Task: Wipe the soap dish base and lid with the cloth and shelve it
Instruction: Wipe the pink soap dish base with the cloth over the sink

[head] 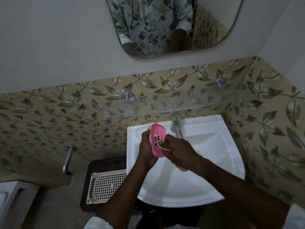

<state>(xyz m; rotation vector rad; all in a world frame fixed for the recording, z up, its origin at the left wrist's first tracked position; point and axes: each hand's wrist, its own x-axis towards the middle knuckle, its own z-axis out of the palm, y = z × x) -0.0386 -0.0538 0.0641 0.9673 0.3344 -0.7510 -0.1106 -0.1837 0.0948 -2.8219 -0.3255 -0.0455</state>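
- Pipe (67, 161) of grey metal stands out from the leaf-patterned wall at the left of the frame.
- A cream lattice tray (107, 185) lies on a dark stool (105, 162) at lower centre-left, just beside the sink's left edge.
- The left forearm rises from the bottom edge towards the centre. The left hand (146, 146) has its fingers curled round the left rim of the pink soap dish (156, 139). It holds the dish tilted on edge above the sink's back left part, with the slotted inside facing right. Whether this piece is the base or the lid cannot be told.
- The right forearm comes in from the lower right, crossing the basin. The right hand (176, 147) pinches a pale cloth (162, 147) in bent fingertips and presses it against the dish's slotted inside; a loose end hangs under the wrist.
- A chrome tap (176, 128) stands just behind the hands, at the back of the white sink (214, 162).
- A glass shelf (181, 101) runs along the wall above the tap.
- A mirror (165, 27) hangs at the top centre.
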